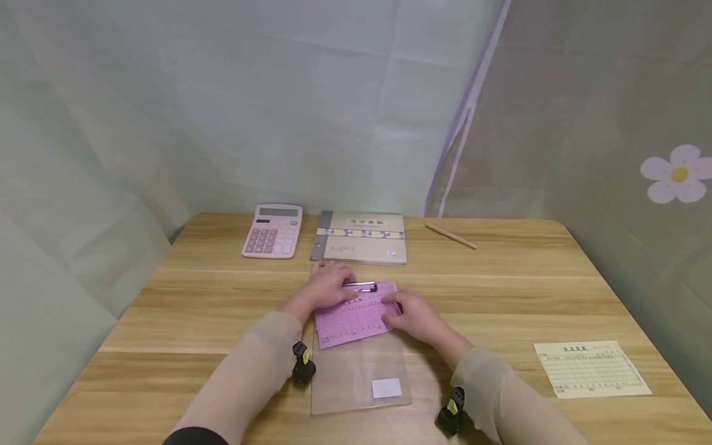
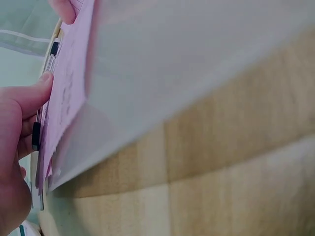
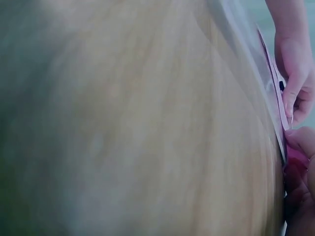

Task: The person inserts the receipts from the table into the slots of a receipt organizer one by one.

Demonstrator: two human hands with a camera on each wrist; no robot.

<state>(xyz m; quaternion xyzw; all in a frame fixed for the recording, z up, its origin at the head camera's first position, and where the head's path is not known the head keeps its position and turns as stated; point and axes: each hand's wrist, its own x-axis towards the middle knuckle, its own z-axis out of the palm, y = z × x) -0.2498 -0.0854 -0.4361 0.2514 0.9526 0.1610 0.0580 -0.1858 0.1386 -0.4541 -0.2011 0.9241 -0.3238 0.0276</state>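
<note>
A clear clipboard [image 1: 356, 383] with a white label near its lower edge lies on the table. On its upper part is a pink printed form [image 1: 350, 321], slightly tilted, by the metal clip [image 1: 364, 287]. My left hand [image 1: 329, 285] grips the clip at the clipboard's top edge; in the left wrist view its thumb [image 2: 43, 88] presses there, the other fingers behind. My right hand [image 1: 414, 315] pinches the form's right edge between thumb and fingers. The right wrist view shows both hands close together at the pink paper [image 3: 269, 64].
A pink calculator [image 1: 272, 232] and an account book [image 1: 361, 238] lie at the table's back. Right of the book is a wooden-coloured pen or stick [image 1: 450, 236]. A pale yellow printed form [image 1: 592, 369] lies at the right. Curtains [image 1: 278, 111] hang behind the table.
</note>
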